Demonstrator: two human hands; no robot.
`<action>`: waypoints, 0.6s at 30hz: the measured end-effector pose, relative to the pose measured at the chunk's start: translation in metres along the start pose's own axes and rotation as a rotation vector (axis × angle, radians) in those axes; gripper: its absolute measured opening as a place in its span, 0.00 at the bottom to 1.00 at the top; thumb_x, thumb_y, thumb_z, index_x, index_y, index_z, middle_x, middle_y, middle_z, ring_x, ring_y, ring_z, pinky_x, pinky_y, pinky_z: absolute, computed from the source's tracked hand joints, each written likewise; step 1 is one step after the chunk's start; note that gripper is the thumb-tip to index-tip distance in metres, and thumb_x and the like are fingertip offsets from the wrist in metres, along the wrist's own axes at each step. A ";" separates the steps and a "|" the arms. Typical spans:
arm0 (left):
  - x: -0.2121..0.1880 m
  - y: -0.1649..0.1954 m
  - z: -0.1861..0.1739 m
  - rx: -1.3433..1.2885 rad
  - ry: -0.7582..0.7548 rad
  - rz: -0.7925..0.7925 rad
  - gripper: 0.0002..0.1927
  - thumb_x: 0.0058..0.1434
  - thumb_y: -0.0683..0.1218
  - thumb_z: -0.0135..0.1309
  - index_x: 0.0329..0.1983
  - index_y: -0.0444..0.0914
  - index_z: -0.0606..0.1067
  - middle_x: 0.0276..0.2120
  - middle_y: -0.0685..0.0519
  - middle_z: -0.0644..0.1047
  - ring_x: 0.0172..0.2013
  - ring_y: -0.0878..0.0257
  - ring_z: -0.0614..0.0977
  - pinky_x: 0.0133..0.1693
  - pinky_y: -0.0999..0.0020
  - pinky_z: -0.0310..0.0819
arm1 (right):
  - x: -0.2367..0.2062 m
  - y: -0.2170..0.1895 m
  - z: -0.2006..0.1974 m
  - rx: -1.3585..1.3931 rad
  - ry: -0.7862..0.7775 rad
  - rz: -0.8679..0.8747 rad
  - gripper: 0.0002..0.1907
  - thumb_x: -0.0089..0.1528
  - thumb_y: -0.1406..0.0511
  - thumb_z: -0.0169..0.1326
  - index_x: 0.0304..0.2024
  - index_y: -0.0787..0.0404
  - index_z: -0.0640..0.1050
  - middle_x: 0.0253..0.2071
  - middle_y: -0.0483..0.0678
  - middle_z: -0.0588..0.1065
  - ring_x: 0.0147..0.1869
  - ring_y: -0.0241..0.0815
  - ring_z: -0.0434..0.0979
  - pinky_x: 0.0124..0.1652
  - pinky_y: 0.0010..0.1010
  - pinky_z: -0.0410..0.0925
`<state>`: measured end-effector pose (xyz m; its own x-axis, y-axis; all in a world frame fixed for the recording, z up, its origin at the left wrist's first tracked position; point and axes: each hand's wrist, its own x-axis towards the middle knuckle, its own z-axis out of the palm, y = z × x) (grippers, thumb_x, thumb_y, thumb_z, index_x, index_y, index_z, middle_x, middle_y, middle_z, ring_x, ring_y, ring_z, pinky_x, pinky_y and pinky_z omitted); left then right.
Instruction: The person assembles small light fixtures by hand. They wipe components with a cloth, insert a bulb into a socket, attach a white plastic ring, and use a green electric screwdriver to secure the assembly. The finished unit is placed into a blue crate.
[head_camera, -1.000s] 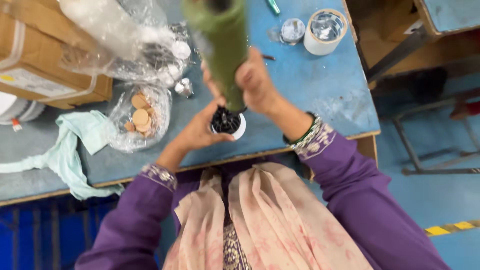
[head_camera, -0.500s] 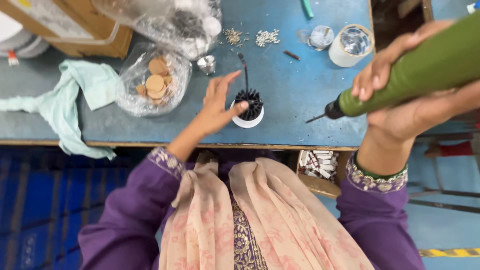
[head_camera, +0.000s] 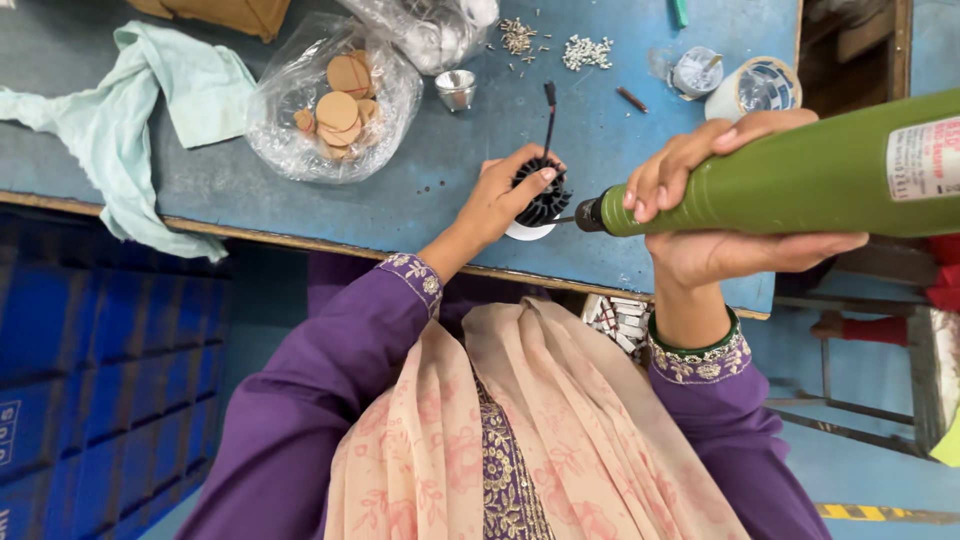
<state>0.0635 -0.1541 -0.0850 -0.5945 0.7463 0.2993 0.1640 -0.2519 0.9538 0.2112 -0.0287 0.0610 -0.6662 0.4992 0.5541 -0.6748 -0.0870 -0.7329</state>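
Note:
My left hand (head_camera: 497, 200) grips a small black finned part on a white ring (head_camera: 540, 205) near the front edge of the blue table (head_camera: 420, 200). A thin black wire rises from the part. My right hand (head_camera: 720, 215) is wrapped around a big green electric screwdriver (head_camera: 800, 180), held sideways. Its dark tip (head_camera: 580, 216) points left at the finned part and sits right beside it.
A clear bag of round tan discs (head_camera: 335, 95) and a pale green cloth (head_camera: 150, 110) lie to the left. Small piles of screws (head_camera: 585, 50), a metal cup (head_camera: 456, 88), a clear lidded tub (head_camera: 695, 70) and a white tub (head_camera: 752, 88) sit behind. Blue crates (head_camera: 90, 390) stand below.
The screwdriver has swung from upright over the part out to the right, then back in until its tip is next to the part. My left hand has closed around the part.

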 end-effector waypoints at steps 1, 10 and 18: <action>0.001 0.001 0.000 0.034 -0.004 0.007 0.14 0.70 0.52 0.50 0.46 0.37 0.78 0.35 0.52 0.83 0.38 0.65 0.85 0.47 0.70 0.76 | 0.000 0.001 0.001 -0.007 -0.002 0.003 0.51 0.56 0.24 0.34 0.47 0.64 0.65 0.22 0.56 0.64 0.18 0.47 0.63 0.23 0.39 0.62; 0.002 0.002 0.004 0.087 0.008 -0.009 0.14 0.69 0.54 0.50 0.45 0.40 0.78 0.32 0.53 0.82 0.35 0.63 0.83 0.50 0.68 0.71 | -0.001 0.003 0.003 -0.105 0.000 -0.006 0.52 0.57 0.25 0.33 0.49 0.65 0.65 0.22 0.57 0.64 0.17 0.48 0.63 0.23 0.39 0.62; 0.001 0.003 0.007 0.173 0.025 0.001 0.16 0.69 0.57 0.48 0.46 0.44 0.78 0.32 0.56 0.81 0.37 0.63 0.80 0.56 0.64 0.60 | 0.003 0.000 0.007 -0.150 0.009 -0.063 0.50 0.58 0.26 0.31 0.48 0.65 0.65 0.24 0.58 0.64 0.18 0.48 0.64 0.22 0.39 0.63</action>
<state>0.0687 -0.1503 -0.0813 -0.6129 0.7302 0.3019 0.2969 -0.1412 0.9444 0.2069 -0.0330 0.0652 -0.6208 0.5070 0.5980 -0.6598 0.0741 -0.7478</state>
